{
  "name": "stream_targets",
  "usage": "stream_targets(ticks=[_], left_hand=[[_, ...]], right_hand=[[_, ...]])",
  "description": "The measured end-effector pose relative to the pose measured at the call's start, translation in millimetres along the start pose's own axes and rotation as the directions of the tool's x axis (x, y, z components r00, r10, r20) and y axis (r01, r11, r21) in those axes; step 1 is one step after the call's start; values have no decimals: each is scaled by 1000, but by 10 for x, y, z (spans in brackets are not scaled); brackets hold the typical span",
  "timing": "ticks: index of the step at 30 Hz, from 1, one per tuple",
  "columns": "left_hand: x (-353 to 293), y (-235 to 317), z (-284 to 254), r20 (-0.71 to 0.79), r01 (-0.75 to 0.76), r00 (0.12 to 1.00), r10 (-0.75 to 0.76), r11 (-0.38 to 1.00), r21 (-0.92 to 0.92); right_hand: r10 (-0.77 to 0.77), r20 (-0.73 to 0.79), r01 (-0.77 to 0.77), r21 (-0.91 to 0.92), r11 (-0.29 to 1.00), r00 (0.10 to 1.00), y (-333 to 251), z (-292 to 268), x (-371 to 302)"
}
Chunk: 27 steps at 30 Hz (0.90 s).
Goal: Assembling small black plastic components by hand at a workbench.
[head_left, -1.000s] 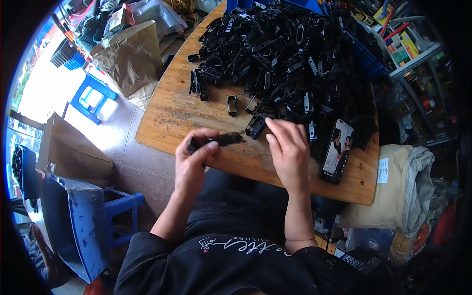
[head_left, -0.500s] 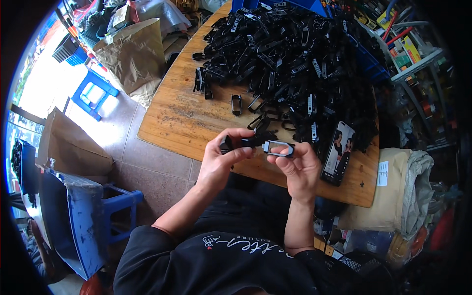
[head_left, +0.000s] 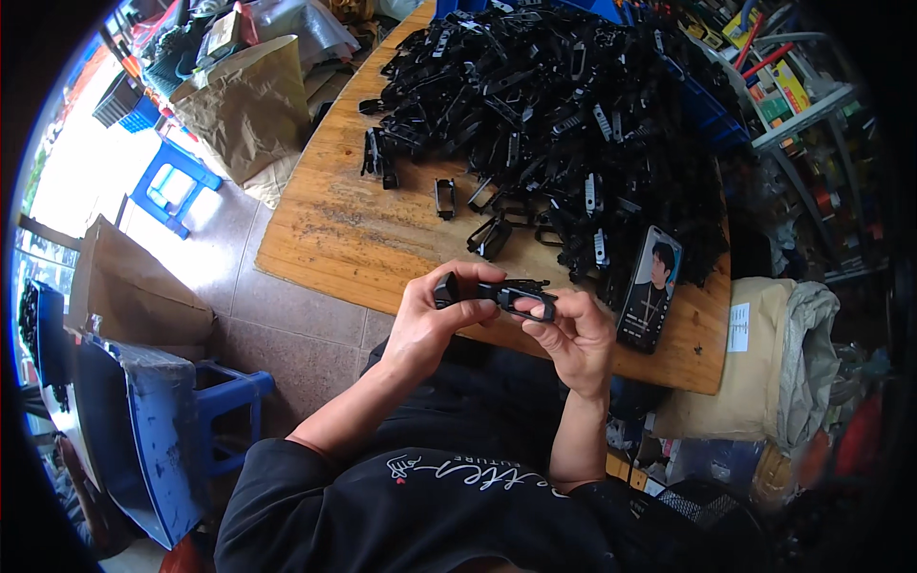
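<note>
My left hand (head_left: 420,320) is closed on a dark black plastic part (head_left: 446,290), thumb and fingers pinching it. In my right hand (head_left: 580,339), thumb and fingers grip a small black rectangular frame (head_left: 546,310) with an open middle. The two pieces meet end to end between my hands, just above the table's near edge. Fingers cover the joint, so I cannot tell whether they are locked together. Beyond my hands lie a loose upright frame (head_left: 438,199) and another black piece (head_left: 489,237) on the wood.
A large heap of black plastic parts (head_left: 516,115) covers the far side of the wooden table (head_left: 325,220). A phone (head_left: 650,291) playing video stands right of my hand. Blue bins (head_left: 712,110) border the heap. Paper sacks, a blue stool (head_left: 175,186) and shelving surround the table.
The frame in my right hand has moved left and turned, meeting the part in my left hand; a gap showed between them before. The phone's picture has changed.
</note>
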State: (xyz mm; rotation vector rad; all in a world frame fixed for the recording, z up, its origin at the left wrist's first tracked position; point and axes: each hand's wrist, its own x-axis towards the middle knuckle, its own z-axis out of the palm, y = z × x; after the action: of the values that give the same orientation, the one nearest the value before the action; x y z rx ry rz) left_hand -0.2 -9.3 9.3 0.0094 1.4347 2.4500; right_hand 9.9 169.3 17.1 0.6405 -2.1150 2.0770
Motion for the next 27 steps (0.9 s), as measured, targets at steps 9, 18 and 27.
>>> stream_targets(ticks=[9,18,27], left_hand=[[-12,-53,-33,-14,-20,1000,20,1000,3],[-33,-50,33,-44,-69,996,76,988,136],[-2,11,-57,-106,-156,982,154,988,-11]], right_hand=[[25,0,-25,30,999,1000,31,2,-19],[-181,-14,155,-453,878,983,-32,92,34],[347,58,-351,206,913,936,-13,218,1]])
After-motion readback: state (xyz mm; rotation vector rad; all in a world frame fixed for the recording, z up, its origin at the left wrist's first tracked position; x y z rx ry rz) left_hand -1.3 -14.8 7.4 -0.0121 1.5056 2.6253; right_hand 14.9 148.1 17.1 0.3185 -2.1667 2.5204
